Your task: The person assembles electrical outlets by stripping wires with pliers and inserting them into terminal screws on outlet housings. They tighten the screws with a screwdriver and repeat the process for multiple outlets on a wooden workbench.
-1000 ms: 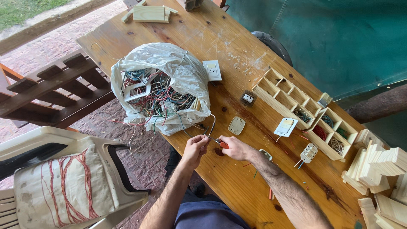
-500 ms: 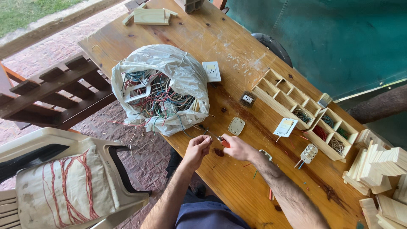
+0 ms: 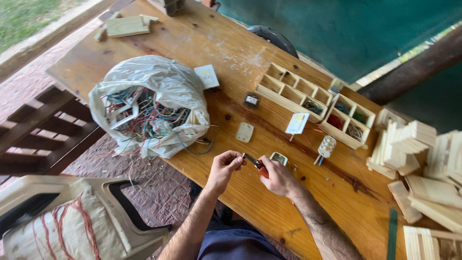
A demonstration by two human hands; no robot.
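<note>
Gripping red-handled pliers, hands pinch a short dark wire.

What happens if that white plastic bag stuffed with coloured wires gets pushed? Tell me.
The white plastic bag would likely sag and crumple, being thin film. Its tangled coloured wires probably drag or spill, since loose strands already trail over the wooden table's edge.

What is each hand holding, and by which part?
Right hand grips pliers by the orange handles. Left hand pinches something small at its fingers; too small to identify.

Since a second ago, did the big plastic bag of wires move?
No. The plastic bag of wires sits at the same table edge, still left of the small white plate.
</note>
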